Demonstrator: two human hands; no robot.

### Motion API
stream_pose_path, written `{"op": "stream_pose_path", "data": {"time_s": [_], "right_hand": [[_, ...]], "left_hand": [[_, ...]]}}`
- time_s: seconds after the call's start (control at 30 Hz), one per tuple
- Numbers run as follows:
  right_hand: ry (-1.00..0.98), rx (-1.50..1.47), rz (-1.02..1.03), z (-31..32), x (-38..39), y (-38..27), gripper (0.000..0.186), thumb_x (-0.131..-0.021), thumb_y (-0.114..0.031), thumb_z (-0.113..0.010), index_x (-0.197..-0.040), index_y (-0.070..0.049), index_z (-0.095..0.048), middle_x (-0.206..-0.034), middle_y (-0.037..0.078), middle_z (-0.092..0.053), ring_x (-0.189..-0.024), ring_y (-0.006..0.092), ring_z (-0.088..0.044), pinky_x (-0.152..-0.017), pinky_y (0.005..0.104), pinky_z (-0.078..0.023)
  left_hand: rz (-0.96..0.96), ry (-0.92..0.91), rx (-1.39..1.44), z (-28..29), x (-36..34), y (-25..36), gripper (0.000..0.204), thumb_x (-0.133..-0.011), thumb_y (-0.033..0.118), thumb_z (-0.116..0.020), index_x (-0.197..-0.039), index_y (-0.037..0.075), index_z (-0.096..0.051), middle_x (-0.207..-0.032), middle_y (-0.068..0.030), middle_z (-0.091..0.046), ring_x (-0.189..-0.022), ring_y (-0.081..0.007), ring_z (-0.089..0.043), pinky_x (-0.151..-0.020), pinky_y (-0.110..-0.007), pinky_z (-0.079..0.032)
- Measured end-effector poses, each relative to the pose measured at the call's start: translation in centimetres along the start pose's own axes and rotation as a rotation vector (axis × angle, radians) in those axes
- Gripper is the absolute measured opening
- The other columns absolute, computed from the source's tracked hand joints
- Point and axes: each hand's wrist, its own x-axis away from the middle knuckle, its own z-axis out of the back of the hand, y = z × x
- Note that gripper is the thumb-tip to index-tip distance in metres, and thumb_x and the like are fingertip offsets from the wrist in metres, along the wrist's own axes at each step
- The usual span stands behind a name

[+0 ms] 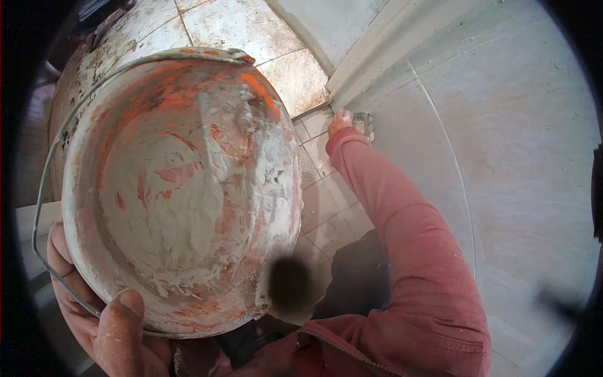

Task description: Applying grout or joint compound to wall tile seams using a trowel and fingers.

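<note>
An orange bucket (182, 176), smeared all over with grey-white paste, fills the left half of the view, its open mouth tilted toward me. Paste (169, 213) coats its inner bottom, with streaks of orange showing through. My left hand (107, 320) grips the rim at the lower left, thumb over the edge. The thin wire handle (49, 166) curves around the bucket's left side. Far off at the foot of the wall, my right hand (341, 122) is closed on a small grey, paste-covered piece (363, 124) close to the wall; its exact kind does not show.
A large grey tiled wall (502, 157) with a pale joint line rises on the right. Small textured tiles (317, 154) line the floor beside it. Beyond a raised edge lie dirty beige floor tiles (239, 25). Dark blurred spots cover parts of the lower view.
</note>
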Motion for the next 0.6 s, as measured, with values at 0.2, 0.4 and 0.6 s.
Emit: {"op": "stream_pose_path", "data": {"time_s": [0.2,0.4,0.6], "right_hand": [[-0.154,-0.191,-0.126,-2.2,-2.9,-1.8,0.029,-0.074,-0.021,-0.055,-0.102,-0.013,-0.058,-0.109,0.007,-0.049,-0.101,0.0260,-0.038,-0.074,0.0417,-0.033],[-0.225,-0.129,0.044,-1.8,0.6,-0.1,0.027,-0.078,-0.022,-0.051,-0.103,-0.016,-0.058,-0.112,0.002,-0.052,-0.102,0.0243,-0.046,-0.074,0.0431,-0.036],[0.175,-0.418,-0.228,1.0,8.8,3.3,0.024,-0.075,-0.018,-0.047,-0.092,-0.007,-0.059,-0.093,0.012,-0.053,-0.089,0.0272,-0.046,-0.075,0.0417,-0.038]], "left_hand": [[-0.002,-0.013,0.027,0.1,0.0,0.5,0.063,-0.058,0.017,-0.047,-0.115,-0.009,-0.035,-0.105,-0.0165,-0.046,-0.098,-0.0247,-0.045,-0.090,-0.033,-0.033],[0.083,-0.201,0.100,0.7,-1.6,0.1,0.064,-0.058,0.018,-0.048,-0.115,-0.008,-0.035,-0.106,-0.0180,-0.046,-0.098,-0.0254,-0.046,-0.089,-0.033,-0.035],[0.038,-0.065,0.033,1.0,-0.7,1.5,0.064,-0.057,0.016,-0.049,-0.115,-0.009,-0.034,-0.107,-0.0192,-0.045,-0.099,-0.0255,-0.046,-0.090,-0.033,-0.034]]}}
